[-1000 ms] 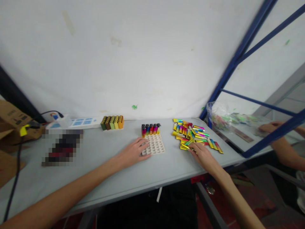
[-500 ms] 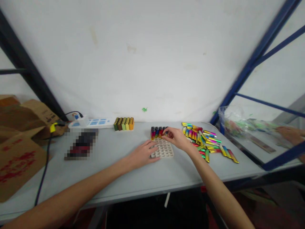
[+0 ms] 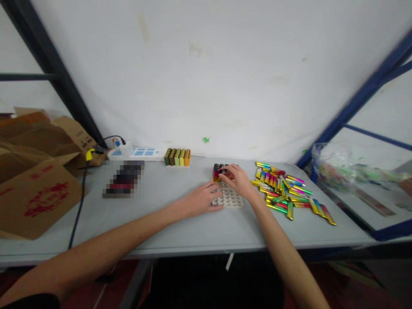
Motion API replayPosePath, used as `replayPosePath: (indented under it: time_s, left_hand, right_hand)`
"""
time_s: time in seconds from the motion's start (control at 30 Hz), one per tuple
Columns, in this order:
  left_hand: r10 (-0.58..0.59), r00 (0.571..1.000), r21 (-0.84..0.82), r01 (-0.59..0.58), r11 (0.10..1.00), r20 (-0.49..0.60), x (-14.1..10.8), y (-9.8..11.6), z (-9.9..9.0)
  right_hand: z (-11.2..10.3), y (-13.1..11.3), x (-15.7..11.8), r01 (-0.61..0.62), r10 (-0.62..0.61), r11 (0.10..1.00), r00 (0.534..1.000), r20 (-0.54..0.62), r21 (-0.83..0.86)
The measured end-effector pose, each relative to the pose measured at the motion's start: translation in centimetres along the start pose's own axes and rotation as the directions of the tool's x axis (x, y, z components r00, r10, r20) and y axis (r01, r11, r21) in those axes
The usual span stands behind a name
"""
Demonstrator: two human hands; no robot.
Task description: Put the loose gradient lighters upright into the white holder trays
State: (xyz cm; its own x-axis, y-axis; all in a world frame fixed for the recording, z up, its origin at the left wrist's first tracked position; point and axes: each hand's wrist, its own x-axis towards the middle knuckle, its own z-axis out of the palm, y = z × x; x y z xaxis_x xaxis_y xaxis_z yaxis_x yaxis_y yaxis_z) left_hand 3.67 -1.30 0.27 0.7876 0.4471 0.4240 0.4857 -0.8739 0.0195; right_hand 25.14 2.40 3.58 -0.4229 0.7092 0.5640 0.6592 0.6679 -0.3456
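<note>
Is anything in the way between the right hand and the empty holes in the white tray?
Nothing visible stands between the right hand and the middle holes of the white tray; the left hand covers part of its left edge.

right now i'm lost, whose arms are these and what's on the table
No machine: these are a person's bare arms, seen by a camera worn on the head, looking forward and down. The left hand spreads over the left edge of a pale pitted tray. The right hand is over upright shiny pieces at the tray's far end; whether it holds one is hard to tell. On the table, loose colourful pieces lie right; a power strip and cardboard box are left.
</note>
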Motion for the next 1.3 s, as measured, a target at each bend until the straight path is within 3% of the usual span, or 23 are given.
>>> replayPosePath:
  time_s: [0.23, 0.4, 0.63, 0.8, 0.93, 1.07, 1.2, 1.3]
  left_hand:
    - [0.009, 1.000, -0.019, -0.009, 1.000, -0.019, 0.0, -0.1, 0.1]
    - [-0.007, 1.000, -0.024, 0.006, 1.000, -0.011, 0.0, -0.2, 0.2]
    - [-0.008, 1.000, -0.048, 0.006, 0.999, -0.028, 0.0, -0.2, 0.1]
    - [-0.002, 0.999, -0.038, 0.001, 0.999, -0.035, 0.0, -0.2, 0.1]
    - [-0.016, 1.000, -0.037, 0.015, 0.999, -0.027, -0.1, -0.3, 0.2]
    - [-0.005, 0.999, -0.038, 0.004, 0.999, -0.036, -0.2, -0.5, 0.4]
    - [-0.002, 0.999, -0.054, -0.001, 0.999, -0.051, -0.2, -0.7, 0.5]
    - [-0.008, 0.999, -0.064, 0.006, 0.998, -0.038, -0.2, -0.8, 0.7]
  right_hand:
    - [-0.2, 0.4, -0.6, -0.079, 0.085, 0.984, 0.996, -0.034, 0.157]
    - [-0.5, 0.3, -0.9, -0.014, 0.019, 0.983, 1.000, -0.025, 0.185]
    - [-0.9, 0.6, -0.4, 0.035, -0.032, 0.992, 0.999, -0.027, 0.123]
    - [-0.6, 0.4, 0.4, 0.116, -0.114, 0.992, 0.993, 0.036, -0.058]
    - [-2.0, 0.3, -0.1, 0.051, -0.053, 0.996, 0.998, -0.028, -0.069]
    - [-5.7, 2.8, -1.4, -0.087, 0.078, 0.995, 0.984, -0.163, -0.047]
    - [-9.1, 7.1, -3.6, -0.203, 0.192, 0.967, 0.978, -0.079, -0.157]
    - [-9.6, 9.7, -5.5, -0.241, 0.241, 0.947, 0.970, -0.025, -0.215]
